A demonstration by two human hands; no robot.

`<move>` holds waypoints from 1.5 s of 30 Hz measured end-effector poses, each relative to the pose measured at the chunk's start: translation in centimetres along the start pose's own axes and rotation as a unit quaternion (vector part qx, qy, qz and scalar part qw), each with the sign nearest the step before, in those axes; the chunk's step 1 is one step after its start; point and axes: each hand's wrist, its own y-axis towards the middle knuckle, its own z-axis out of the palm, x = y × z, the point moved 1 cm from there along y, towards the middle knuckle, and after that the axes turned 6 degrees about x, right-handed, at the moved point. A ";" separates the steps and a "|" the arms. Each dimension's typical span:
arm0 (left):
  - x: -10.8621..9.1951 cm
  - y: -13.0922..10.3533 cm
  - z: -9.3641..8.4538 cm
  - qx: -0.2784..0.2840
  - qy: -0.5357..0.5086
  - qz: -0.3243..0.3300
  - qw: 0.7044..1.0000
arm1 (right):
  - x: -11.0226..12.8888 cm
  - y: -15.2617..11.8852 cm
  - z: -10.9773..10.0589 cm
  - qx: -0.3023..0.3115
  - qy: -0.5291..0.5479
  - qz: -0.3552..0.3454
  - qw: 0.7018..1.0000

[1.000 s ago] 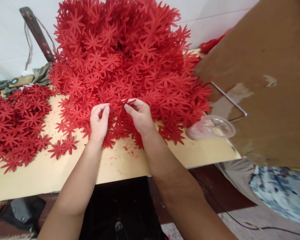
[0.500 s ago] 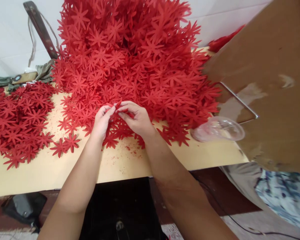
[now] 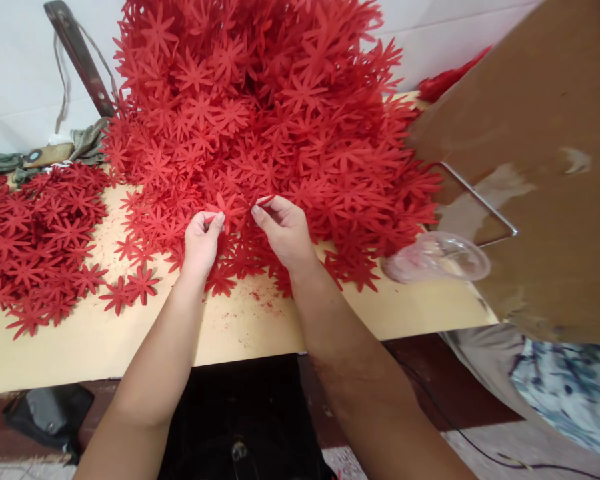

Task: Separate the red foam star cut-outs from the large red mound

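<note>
Bare hands (image 3: 203, 241), bare forearms (image 3: 167, 340), black clothing (image 3: 243, 403)

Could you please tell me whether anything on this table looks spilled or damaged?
Red crumbs lie scattered on the table in front of the heaped red flower shapes, looking like loose debris. At right, the brown cardboard has pale, ragged patches, perhaps torn or scuffed.
</note>
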 end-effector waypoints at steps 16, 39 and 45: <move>0.0 -0.4 0.2 0.047 0.059 0.025 0.997 | -0.2 0.2 0.2 0.011 0.121 0.069 0.990; 0.6 -0.8 0.8 0.109 -0.027 0.066 0.992 | 0.4 -0.4 1.0 0.020 -0.158 0.001 0.987; 0.2 -0.9 0.7 0.103 -0.044 0.064 0.992 | -0.3 -0.4 1.5 0.093 -0.080 0.024 0.992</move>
